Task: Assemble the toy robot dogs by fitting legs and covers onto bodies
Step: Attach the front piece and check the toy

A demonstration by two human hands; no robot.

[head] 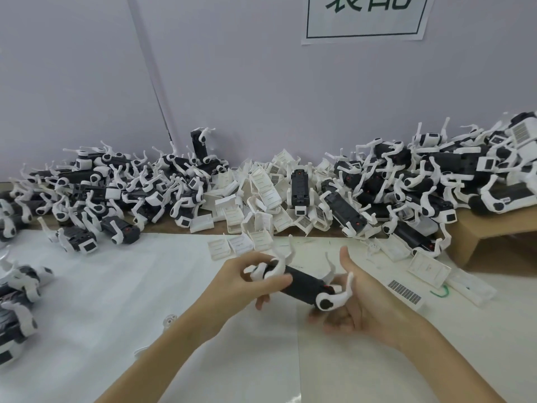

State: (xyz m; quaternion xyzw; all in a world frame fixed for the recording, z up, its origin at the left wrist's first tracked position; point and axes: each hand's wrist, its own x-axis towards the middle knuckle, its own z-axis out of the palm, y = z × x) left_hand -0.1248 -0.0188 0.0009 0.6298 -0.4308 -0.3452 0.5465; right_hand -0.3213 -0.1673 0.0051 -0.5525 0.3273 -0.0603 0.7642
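Note:
Both my hands hold one toy robot dog (302,285) above the white table sheet, belly up, its black body lying across and its white legs sticking upward. My left hand (247,282) grips the left end, thumb and fingers curled round the body by two white legs. My right hand (357,303) cups the right end from below, fingers curled under it and thumb raised. A pile of white covers (261,199) lies straight behind, along the wall.
Heaps of black-and-white dogs lie along the wall at back left (116,190) and back right (421,181). A brown cardboard box (491,234) stands at right. More dogs (17,298) lie at the left edge. A loose cover with a grille (405,292) lies beside my right hand.

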